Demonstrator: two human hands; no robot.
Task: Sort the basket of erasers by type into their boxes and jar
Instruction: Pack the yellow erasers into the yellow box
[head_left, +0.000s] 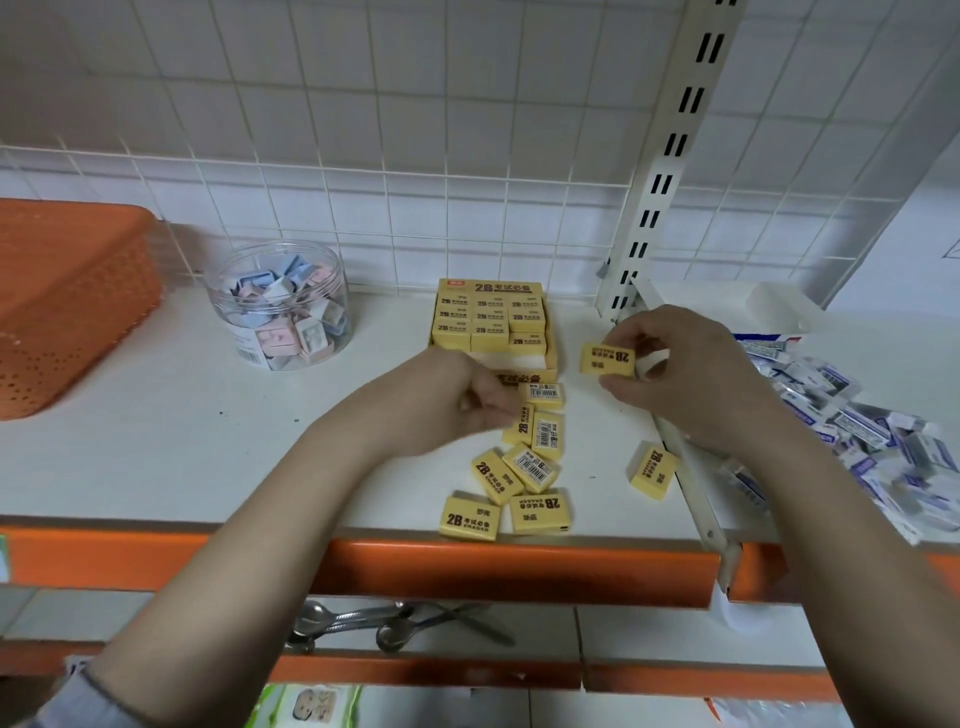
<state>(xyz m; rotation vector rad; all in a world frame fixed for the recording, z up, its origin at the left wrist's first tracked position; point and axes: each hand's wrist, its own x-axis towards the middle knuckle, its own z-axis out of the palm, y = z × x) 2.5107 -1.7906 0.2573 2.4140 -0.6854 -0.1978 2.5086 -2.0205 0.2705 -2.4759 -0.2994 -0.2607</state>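
The right hand (691, 374) pinches a yellow eraser (607, 359), held above the shelf (208, 431) beside the yellow box (493, 322); its sleeve reads "2B", upside down. The left hand (467, 405) curls its fingers on another yellow eraser (521, 425) at the top of the loose yellow erasers (511, 483) lying near the shelf's front edge, printed "2B" and "ERASER", some showing barcodes. The half-filled box's flap reads "2B". Left stands a clear jar (280, 306) of pastel erasers and an orange basket (67, 301); right lies a heap of white-and-blue erasers (852, 421).
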